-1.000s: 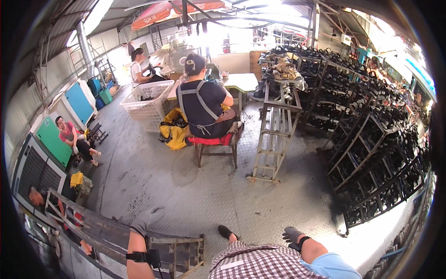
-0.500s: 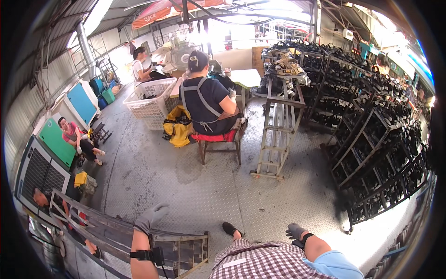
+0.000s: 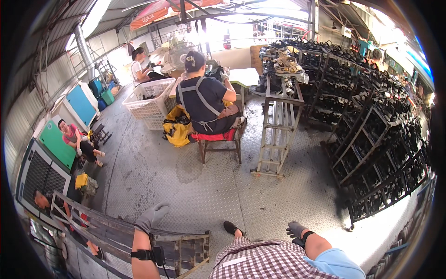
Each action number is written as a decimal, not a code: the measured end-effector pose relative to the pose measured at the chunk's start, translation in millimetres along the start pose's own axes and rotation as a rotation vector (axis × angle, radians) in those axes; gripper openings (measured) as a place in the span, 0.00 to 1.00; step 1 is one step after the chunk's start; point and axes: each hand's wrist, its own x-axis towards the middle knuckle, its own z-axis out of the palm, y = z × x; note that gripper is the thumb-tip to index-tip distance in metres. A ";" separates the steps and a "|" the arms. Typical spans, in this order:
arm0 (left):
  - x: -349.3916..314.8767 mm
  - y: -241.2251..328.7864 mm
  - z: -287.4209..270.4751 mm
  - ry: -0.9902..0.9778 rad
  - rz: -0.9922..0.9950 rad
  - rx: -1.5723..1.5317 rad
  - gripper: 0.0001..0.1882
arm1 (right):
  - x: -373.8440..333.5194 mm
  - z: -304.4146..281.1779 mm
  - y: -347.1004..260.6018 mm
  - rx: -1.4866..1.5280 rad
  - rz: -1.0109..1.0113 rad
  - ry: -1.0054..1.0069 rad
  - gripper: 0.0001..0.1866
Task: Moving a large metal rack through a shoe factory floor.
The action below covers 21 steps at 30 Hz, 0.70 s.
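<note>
My left hand [image 3: 152,217], in a grey glove, hangs with its fingers stretched out and holds nothing. It is beside the long rack [image 3: 139,235] with metal bars at the lower left; whether it touches the rack I cannot tell. A black strap with a small box [image 3: 151,254] circles my left wrist. On the other side, my right hand [image 3: 296,230], also grey-gloved, is held low by my checked apron [image 3: 267,260], fingers apart and nothing in them. Black shoe [image 3: 231,228] shows on one foot, on the patterned metal floor.
Tall racks [image 3: 371,135] full of dark sandals line the right. A metal frame rack [image 3: 278,135] carries tan sandals [image 3: 285,65]. Ahead, a seated co-worker [image 3: 204,93] works at a table [image 3: 244,76], beside a white crate [image 3: 151,100] and yellow bag [image 3: 179,128]. Other people sit left.
The seated co-worker's right arm has risen and the head has shifted slightly. My hands stay nearly where they were.
</note>
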 end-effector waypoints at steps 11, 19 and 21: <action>1.1 1.9 0.6 0.009 0.025 0.048 0.24 | -3.3 0.2 0.2 -0.011 -0.028 -0.016 0.28; -3.6 6.9 2.0 0.016 -0.008 0.047 0.24 | -1.4 -0.7 1.4 -0.008 -0.038 -0.032 0.28; -3.8 8.1 2.2 0.013 -0.001 0.026 0.24 | 1.7 -0.6 2.3 -0.007 -0.037 -0.041 0.28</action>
